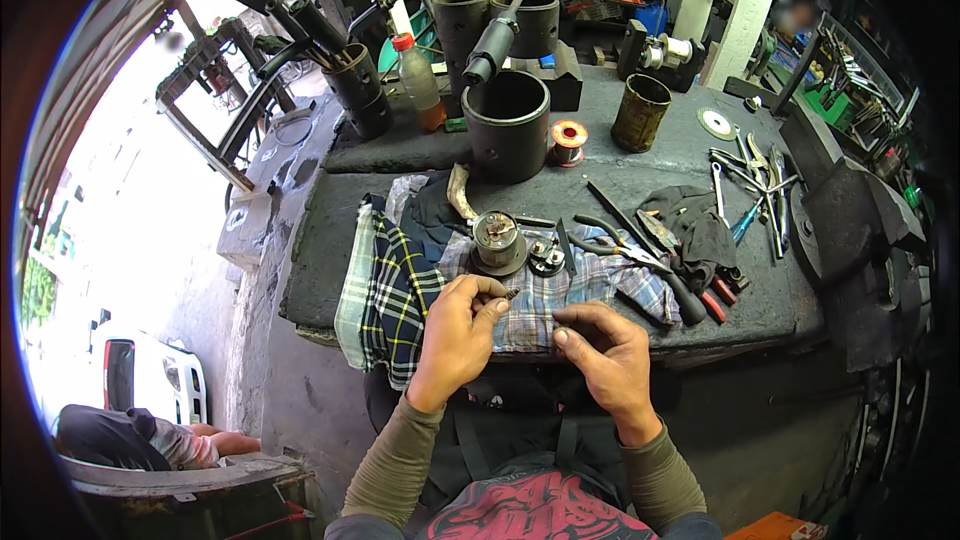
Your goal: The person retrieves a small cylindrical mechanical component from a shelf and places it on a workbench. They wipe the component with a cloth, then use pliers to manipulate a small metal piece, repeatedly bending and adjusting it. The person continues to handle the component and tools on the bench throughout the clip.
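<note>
Above the near edge of the bench, my left hand (455, 335) is closed, pinching a small dark ridged metal piece (511, 293) between thumb and forefinger. My right hand (607, 355) is a little way off, its thumb and forefinger drawn together; anything between them is too small to make out. Just beyond my left hand, a round metal canister (498, 238) with copper-coloured parts inside stands on a plaid cloth (530, 327). Beside it sits a round black cap with metal terminals (546, 258). Long-handled pliers (632, 253) lie to the right.
Wrenches and pliers (765, 180) lie in a pile on the right, near a dark rag (690, 220). Farther back stand a wide dark cylinder (507, 130), a solder spool (568, 140), a rusty can (641, 115) and a red-capped bottle (418, 85). A person (150, 437) is at lower left.
</note>
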The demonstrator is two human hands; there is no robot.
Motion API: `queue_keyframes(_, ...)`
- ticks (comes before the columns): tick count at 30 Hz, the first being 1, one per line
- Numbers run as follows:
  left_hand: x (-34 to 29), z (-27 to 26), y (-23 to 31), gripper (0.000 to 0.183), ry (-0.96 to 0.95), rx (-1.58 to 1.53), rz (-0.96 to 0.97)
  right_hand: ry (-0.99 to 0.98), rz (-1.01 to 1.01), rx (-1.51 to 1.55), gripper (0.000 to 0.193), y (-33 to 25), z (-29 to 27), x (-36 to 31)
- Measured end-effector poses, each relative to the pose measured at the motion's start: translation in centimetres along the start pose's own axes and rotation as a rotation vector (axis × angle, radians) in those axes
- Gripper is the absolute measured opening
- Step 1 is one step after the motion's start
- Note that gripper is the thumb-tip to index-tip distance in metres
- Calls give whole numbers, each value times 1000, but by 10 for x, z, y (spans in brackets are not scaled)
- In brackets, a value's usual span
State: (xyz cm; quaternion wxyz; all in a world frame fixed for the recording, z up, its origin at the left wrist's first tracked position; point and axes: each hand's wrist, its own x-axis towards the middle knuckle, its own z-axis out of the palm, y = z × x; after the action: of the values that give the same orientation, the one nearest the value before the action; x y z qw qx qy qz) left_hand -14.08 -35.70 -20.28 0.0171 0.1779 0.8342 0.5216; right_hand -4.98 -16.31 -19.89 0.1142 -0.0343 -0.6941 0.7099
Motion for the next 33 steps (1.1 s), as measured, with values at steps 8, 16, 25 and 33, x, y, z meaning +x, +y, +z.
queue_keyframes(8, -15, 7, 15, 9, 3, -247, 89, -75, -170, -145, 22, -20, 16, 28)
queue_keyframes(16, -6, 22, -4, 15, 43, -143, 218, -103, -169, -302, 22, -2, 11, 37)
queue_keyframes(25, -5, 24, -9, 24, 102, 12, 256, -62, -145, -419, 21, 13, 16, 43)
queue_keyframes(33, 5, 16, -10, 27, -24, -160, 121, -39, -175, -549, 21, 12, 18, 42)
